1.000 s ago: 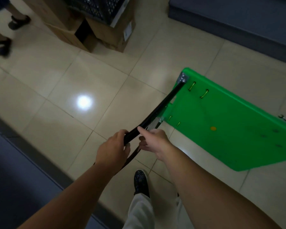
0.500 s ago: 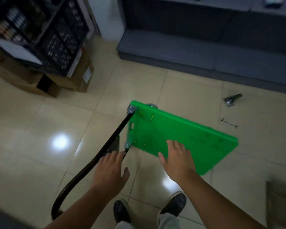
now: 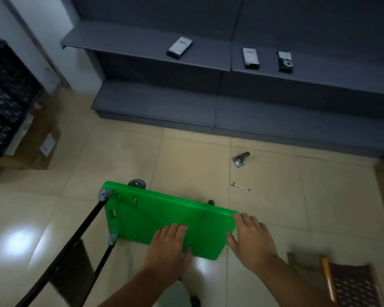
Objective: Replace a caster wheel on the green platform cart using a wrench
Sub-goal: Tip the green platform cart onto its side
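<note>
The green platform cart (image 3: 151, 214) stands on the tile floor in the lower middle, its black handle (image 3: 75, 247) folded out toward the lower left. One caster wheel (image 3: 137, 184) shows at its far left corner. My left hand (image 3: 167, 247) lies on the near edge of the deck, fingers flat on top and thumb under the edge. My right hand (image 3: 251, 237) grips the cart's right end, thumb on the near side. A loose caster wheel (image 3: 240, 158) lies on the floor beyond the cart. A small wrench (image 3: 240, 187) lies just in front of it.
A low grey shelf unit (image 3: 231, 111) runs along the back, with three small boxes (image 3: 179, 47) on its upper shelf. Cardboard boxes (image 3: 38, 147) and a black crate (image 3: 7, 96) stand at the left. A perforated brown object (image 3: 353, 284) lies at the lower right.
My left hand has left the black handle and moved onto the deck's near edge. My right hand has shifted to the cart's right end. The view has tilted upward.
</note>
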Demonstrator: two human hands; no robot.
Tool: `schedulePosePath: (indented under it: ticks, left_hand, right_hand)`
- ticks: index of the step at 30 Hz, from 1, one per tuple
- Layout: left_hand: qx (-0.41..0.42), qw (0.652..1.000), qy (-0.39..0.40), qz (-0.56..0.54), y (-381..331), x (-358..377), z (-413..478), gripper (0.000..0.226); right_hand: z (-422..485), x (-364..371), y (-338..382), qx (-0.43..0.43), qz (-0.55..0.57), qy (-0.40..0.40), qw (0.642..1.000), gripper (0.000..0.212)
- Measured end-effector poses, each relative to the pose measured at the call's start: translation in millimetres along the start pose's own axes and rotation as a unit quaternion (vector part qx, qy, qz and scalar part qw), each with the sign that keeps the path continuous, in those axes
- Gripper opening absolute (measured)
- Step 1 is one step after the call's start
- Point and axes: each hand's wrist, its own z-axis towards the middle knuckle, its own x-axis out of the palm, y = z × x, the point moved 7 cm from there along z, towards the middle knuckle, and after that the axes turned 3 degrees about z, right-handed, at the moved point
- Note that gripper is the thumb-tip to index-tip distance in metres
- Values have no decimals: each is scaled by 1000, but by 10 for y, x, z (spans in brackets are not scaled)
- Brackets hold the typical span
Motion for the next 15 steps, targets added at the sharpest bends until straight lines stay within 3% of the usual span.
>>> schedulePosePath:
  ticks: [9, 15]
  left_hand:
    - [-22, 999, 31, -11, -670, 53, 727, 61]
    - [-141, 989, 23, -38, -1123, 377, 1305, 61]
  right_hand:
    - [484, -311, -835, -51, -20, 41, 998, 49]
    - [1297, -302, -1338, -181, -39, 77, 980, 43]
